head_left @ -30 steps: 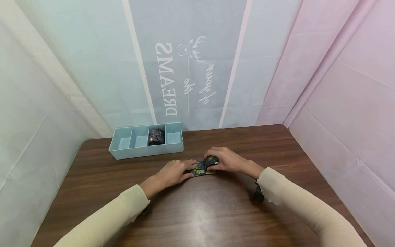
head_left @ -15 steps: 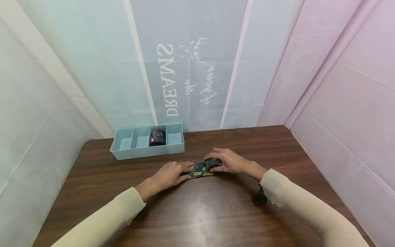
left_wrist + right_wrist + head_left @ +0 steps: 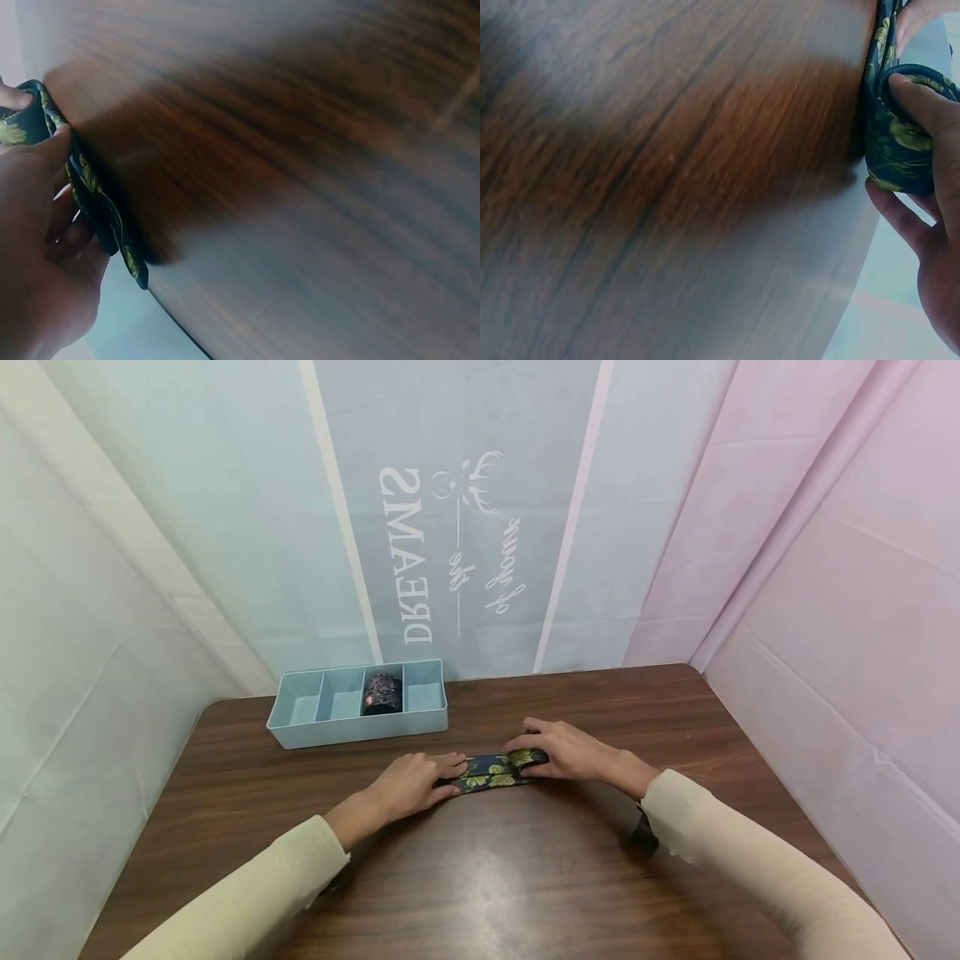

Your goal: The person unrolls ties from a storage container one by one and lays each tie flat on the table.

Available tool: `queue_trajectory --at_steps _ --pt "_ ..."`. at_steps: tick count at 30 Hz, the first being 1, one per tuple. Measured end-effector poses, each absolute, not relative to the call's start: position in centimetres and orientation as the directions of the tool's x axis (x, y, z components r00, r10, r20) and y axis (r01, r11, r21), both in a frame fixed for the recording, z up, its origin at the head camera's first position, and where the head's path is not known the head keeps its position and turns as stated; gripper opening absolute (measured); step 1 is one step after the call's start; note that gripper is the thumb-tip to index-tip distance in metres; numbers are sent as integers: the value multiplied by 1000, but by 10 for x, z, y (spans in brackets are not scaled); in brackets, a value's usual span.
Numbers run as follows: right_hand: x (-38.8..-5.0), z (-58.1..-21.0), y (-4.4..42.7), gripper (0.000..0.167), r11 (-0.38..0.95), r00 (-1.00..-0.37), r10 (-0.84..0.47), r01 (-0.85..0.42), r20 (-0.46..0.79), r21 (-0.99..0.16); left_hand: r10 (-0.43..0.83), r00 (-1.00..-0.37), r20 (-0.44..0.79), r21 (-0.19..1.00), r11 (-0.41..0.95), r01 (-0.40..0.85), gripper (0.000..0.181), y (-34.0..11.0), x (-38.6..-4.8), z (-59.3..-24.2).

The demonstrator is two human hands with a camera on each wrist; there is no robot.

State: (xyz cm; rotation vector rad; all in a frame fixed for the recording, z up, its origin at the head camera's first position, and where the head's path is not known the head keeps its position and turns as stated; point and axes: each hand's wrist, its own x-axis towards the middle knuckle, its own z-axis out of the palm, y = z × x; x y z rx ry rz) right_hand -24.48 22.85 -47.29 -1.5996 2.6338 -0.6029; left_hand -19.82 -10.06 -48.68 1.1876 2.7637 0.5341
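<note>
A dark blue cloth strip with yellow-green flowers (image 3: 487, 772) lies flat across the table between the hands, its right end rolled up. The right hand (image 3: 573, 752) grips the roll (image 3: 528, 758), thumb on the near side and fingers over the far side. In the right wrist view, the right hand (image 3: 937, 165) has its thumb at the opening of the roll (image 3: 904, 146). On the strip's left end rests the left hand (image 3: 405, 785) with extended fingers. The left wrist view shows the left hand (image 3: 45, 217) against the layered cloth (image 3: 94, 199).
A light blue tray (image 3: 360, 727) with several compartments stands at the table's back left. One compartment holds a dark patterned roll (image 3: 383, 693). Behind the brown table (image 3: 480, 868) hangs a printed curtain (image 3: 465, 527), with pale cloth on both sides.
The right hand and the roll have moved right, away from the left hand, and more flat strip shows between them. The left hand has shifted slightly left.
</note>
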Motion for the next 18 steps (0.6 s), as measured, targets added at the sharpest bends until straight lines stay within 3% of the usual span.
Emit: queue_trajectory --at_steps 18 --pt "-240 -465 237 47 454 -537 -827 -811 164 -370 720 -691 71 342 633 695 45 -112 -195 -488"
